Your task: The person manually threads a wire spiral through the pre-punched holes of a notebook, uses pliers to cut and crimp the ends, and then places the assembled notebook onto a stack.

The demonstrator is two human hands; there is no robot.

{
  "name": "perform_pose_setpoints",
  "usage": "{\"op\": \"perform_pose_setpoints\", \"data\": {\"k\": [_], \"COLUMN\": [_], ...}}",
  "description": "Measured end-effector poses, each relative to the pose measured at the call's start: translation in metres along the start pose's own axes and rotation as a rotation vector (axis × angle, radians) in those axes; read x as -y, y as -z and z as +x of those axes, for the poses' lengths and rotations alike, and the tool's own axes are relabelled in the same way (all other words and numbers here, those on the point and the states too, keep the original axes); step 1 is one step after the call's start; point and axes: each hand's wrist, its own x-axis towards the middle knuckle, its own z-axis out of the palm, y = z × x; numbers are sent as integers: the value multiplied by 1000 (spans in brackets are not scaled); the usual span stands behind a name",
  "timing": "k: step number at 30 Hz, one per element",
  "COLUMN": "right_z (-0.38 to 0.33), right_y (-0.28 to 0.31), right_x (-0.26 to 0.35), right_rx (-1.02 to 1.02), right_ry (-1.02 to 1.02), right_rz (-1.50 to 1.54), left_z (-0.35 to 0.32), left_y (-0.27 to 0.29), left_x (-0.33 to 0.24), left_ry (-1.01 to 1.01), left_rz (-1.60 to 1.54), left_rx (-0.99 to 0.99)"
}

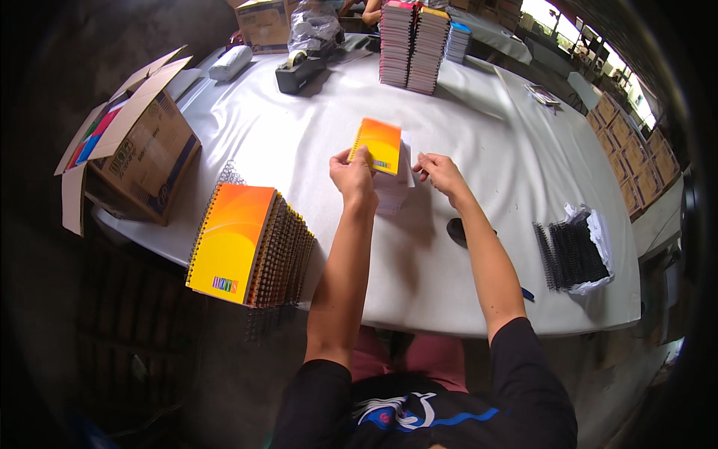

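Note:
My left hand (351, 176) grips a spiral notebook (380, 142) with an orange-and-yellow cover, its thumb on the front near the coil. Beneath the notebook is a stack of white paper (390, 198), mostly hidden by it. Just right of the stack, my right hand (443, 176) has its fingers curled inward; whether anything small is between them I cannot make out. Left of my left forearm stands a tall pile of matching spiral notebooks (233, 243), with coils sticking out along its edges.
An open cardboard box (146, 153) holds colourful items at the left. Far back on the white-covered table (299, 127) are a tape dispenser (299, 73), a white roll (230, 63) and tall notebook stacks (413, 49). Black coils (572, 251) in plastic lie right. A dark object (456, 230) sits near my right forearm.

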Motion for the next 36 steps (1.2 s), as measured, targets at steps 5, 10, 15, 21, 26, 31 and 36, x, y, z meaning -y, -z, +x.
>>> {"op": "perform_pose_setpoints", "data": {"k": [5, 10, 15, 21, 26, 31, 36], "right_z": [8, 54, 127, 94, 102, 81, 41], "right_y": [10, 8, 3, -6, -2, -4, 16], "right_x": [-13, 38, 52, 58, 39, 32, -18], "right_rx": [-168, -39, 459, 547, 618, 662, 523], "right_ry": [38, 371, 263, 17, -9, -111, -219], "right_rz": [329, 95, -528, -304, -182, -65, 203], "left_z": [-13, -8, -81, -20, -12, -22, -63], "left_y": [-4, 47, 23, 28, 11, 23, 43], "left_x": [11, 58, 49, 49, 58, 48, 24], "left_ry": [-657, -138, 362, 365, 395, 427, 296], "left_rz": [1247, 321, -118, -350, -267, -343, -327], "left_rx": [-58, -146, 25, 236, 26, -2, 226]}}
